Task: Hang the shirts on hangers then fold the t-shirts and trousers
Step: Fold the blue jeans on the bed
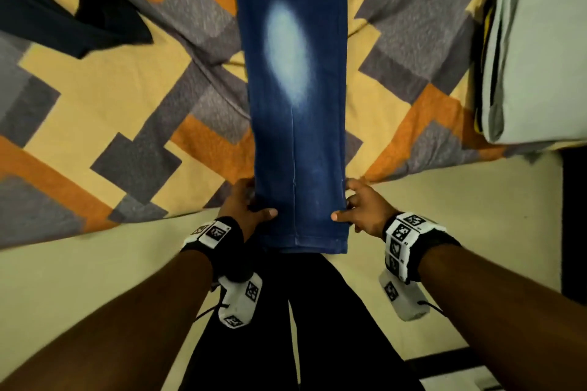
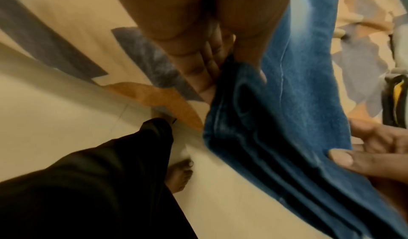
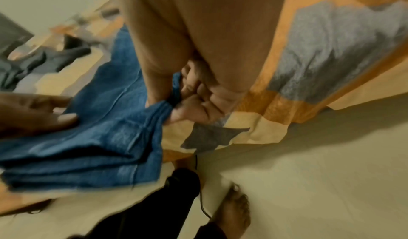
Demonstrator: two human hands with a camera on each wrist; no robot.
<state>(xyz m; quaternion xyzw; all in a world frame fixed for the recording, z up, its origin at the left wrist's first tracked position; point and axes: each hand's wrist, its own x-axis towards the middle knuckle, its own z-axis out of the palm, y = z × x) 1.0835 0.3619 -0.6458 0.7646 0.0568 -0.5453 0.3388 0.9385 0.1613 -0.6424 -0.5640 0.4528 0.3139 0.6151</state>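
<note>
Blue jeans (image 1: pixel 295 124) with a pale faded patch lie lengthwise on the patterned bedspread (image 1: pixel 104 98), legs stacked one on the other, the hem end hanging over the bed's near edge. My left hand (image 1: pixel 251 206) grips the left side of the legs near the hem, thumb on top. My right hand (image 1: pixel 359 206) pinches the right side the same way. In the left wrist view the jeans (image 2: pixel 287 120) show layered hems under my left hand (image 2: pixel 234 71). In the right wrist view my right hand (image 3: pixel 183 103) holds the jeans (image 3: pixel 106 138) at their edge.
A dark garment (image 1: pixel 73 16) lies at the bed's far left. A stack of folded grey clothes (image 1: pixel 533 51) sits at the far right. Pale floor (image 1: pixel 95 279) runs below the bed edge, where my black-trousered legs (image 1: pixel 286 327) stand.
</note>
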